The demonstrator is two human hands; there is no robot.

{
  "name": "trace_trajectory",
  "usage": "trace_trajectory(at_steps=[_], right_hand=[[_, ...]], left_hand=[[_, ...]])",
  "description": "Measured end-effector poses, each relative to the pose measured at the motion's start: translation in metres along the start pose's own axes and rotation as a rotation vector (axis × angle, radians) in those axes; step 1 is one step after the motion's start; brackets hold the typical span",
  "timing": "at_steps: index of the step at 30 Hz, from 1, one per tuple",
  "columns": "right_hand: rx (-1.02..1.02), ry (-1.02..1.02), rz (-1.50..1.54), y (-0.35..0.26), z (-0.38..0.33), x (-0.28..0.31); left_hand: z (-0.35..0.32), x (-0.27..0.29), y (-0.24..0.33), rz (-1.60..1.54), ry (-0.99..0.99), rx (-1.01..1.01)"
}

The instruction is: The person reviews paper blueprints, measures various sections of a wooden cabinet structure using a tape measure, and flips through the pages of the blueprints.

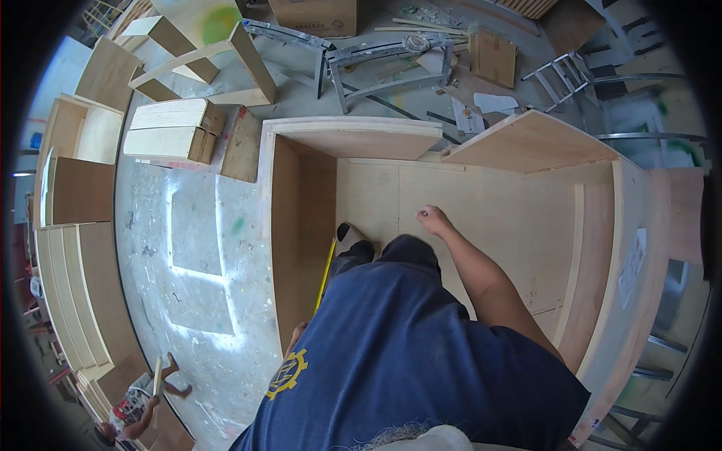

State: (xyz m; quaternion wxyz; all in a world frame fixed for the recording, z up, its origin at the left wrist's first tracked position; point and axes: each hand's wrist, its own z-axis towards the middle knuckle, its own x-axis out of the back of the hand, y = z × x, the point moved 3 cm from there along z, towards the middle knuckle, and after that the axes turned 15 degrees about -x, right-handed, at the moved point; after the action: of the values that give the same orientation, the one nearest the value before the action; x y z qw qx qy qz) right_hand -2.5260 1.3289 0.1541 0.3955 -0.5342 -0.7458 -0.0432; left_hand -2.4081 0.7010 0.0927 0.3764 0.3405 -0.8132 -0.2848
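Right hand (434, 220) fisted inside open plywood cabinet (481, 195); yellow level (325, 276) within.

Navy shirt (406, 353), yellow gear emblem (286, 373)

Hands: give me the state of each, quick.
Left hand: mostly hidden; cannot tell, yellow stick beside it.
Right hand: closed fist, holding nothing visible.

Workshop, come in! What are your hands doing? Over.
Right hand closed, resting on plywood cabinet back panel. Left hand mostly hidden beside yellow strip. Shoe inside cabinet.
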Motion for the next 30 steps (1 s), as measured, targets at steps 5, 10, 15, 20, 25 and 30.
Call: trace_trajectory(at_steps=[5, 10, 15, 20, 25, 30], right_hand=[[-0.031, 0.027, -0.027, -0.069, 0.045, 0.031], [-0.046, 0.147, -0.123, -0.126, 0.110, 0.052], [-0.115, 0.235, -0.188, -0.187, 0.183, 0.076], [-0.105, 0.205, -0.206, -0.216, 0.257, 0.093], [-0.099, 0.165, -0.413, -0.215, 0.302, 0.095], [-0.092, 0.019, -0.582, -0.201, 0.327, 0.095]], left_hand=[[0.074, 0.038, 0.094, -0.058, -0.017, -0.007], [0.099, 0.062, 0.177, -0.306, 0.050, 0.193], [0.097, 0.066, 0.224, -0.223, 0.148, 0.181], [0.073, 0.044, 0.255, -0.011, 0.078, 0.238], [0.074, 0.029, 0.287, 0.009, 0.026, 0.370], [0.088, 0.025, 0.317, 0.015, 0.003, 0.443]])
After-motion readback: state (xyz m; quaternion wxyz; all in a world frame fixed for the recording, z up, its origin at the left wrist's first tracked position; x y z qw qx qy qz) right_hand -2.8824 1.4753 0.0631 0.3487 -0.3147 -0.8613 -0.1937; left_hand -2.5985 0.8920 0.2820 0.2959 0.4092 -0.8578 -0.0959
